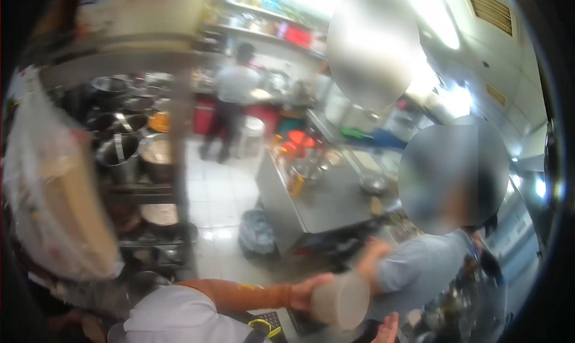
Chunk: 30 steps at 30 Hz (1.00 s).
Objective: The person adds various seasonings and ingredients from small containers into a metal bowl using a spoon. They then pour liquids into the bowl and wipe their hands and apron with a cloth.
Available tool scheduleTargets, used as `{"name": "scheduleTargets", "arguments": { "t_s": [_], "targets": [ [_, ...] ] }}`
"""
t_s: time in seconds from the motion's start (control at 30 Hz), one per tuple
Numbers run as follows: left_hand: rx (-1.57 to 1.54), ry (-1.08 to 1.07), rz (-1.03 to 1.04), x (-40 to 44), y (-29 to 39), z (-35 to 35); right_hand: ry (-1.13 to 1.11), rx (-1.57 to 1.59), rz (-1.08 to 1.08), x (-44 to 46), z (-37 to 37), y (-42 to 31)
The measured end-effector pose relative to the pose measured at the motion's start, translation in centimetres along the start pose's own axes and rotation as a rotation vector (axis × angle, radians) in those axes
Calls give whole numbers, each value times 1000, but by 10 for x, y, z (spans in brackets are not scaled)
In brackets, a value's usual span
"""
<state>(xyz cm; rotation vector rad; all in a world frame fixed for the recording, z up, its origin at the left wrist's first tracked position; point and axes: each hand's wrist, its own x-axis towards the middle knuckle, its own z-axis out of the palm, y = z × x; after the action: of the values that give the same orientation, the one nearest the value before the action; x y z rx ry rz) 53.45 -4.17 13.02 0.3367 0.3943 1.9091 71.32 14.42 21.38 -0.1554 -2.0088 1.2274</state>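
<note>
Beige, round, blurred container [342, 301] directly right of left hand [308, 291], in its half-curled grip; right hand [387, 331] loosely open, below-right.

The single head-worn view looks forward and down over a tilted kitchen [305, 205].

I saw smooth, dully shining metal on the surface [326, 202], glossy tile across the floor [206, 187], thin, crinkled plastic in the bag [36, 175] and matt cloth in the grey shirt [425, 268]; the container [347, 300] looked matt, its material blurred.
</note>
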Motion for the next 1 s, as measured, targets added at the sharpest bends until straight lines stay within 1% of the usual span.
{"name": "scheduleTargets", "arguments": {
  "t_s": [0.07, 0.13, 0.17, 0.2, 0.27, 0.3, 0.33, 0.4, 0.43, 0.47, 0.5, 0.53, 0.57, 0.6, 0.63, 0.7, 0.77, 0.8, 0.83, 0.87, 0.9, 0.93, 0.97, 1.0],
  "targets": [
    [176, 5, 327, -50, 49, 33, 27, 110, 105, 3, 9, -4],
    [324, 67, 632, -103, 91, 76, -87, 275, 264, -1, 17, -2],
    [457, 103, 759, -131, 112, 94, -143, 352, 346, -3, 24, 0],
    [820, 201, 1039, -154, 130, 118, -161, 347, 348, -6, 35, 4],
    [902, -116, 1340, -193, 158, 185, -219, 385, 242, -15, 51, 10],
    [996, 14, 1448, -217, 175, 211, -243, 402, 229, -18, 61, 15],
    [956, -49, 1615, -235, 189, 246, -263, 419, 215, -20, 70, 23],
    [1007, -161, 1983, -258, 206, 326, -305, 442, 182, -22, 85, 25],
    [1175, -31, 2181, -274, 220, 354, -334, 444, 163, -21, 89, 22],
    [1188, 77, 2361, -281, 226, 381, -361, 449, 139, -20, 95, 19],
    [1393, 306, 2645, -299, 252, 399, -373, 454, 97, -20, 99, 18],
    [1494, 500, 2830, -312, 272, 413, -374, 477, 87, -19, 104, 20],
    [1574, 693, 2951, -327, 287, 424, -376, 498, 79, -19, 109, 23],
    [1635, 885, 3040, -340, 303, 434, -376, 519, 71, -20, 115, 26],
    [1682, 1091, 3097, -353, 319, 441, -379, 467, 16, -19, 121, 35],
    [1745, 1488, 3147, -383, 352, 454, -368, 353, -86, -17, 127, 54],
    [1761, 1873, 3115, -415, 380, 465, -458, 391, 79, -16, 124, 46],
    [1760, 2037, 3060, -431, 394, 471, -483, 408, 177, -18, 121, 39],
    [1740, 2182, 2951, -447, 407, 473, -364, 474, 176, -21, 126, 34],
    [1716, 2435, 2715, -465, 424, 479, -381, 379, 132, -21, 123, 35],
    [1695, 2655, 2347, -480, 429, 481, -391, 375, 213, -23, 118, 27],
    [1704, 2802, 1986, -488, 435, 481, -357, 317, 193, -26, 115, 29],
    [1712, 2877, 1716, -499, 440, 483, -346, 232, 133, -26, 111, 28],
    [1748, 2968, 1471, -507, 454, 480, -335, 239, 167, -27, 108, 31]
  ]
}}
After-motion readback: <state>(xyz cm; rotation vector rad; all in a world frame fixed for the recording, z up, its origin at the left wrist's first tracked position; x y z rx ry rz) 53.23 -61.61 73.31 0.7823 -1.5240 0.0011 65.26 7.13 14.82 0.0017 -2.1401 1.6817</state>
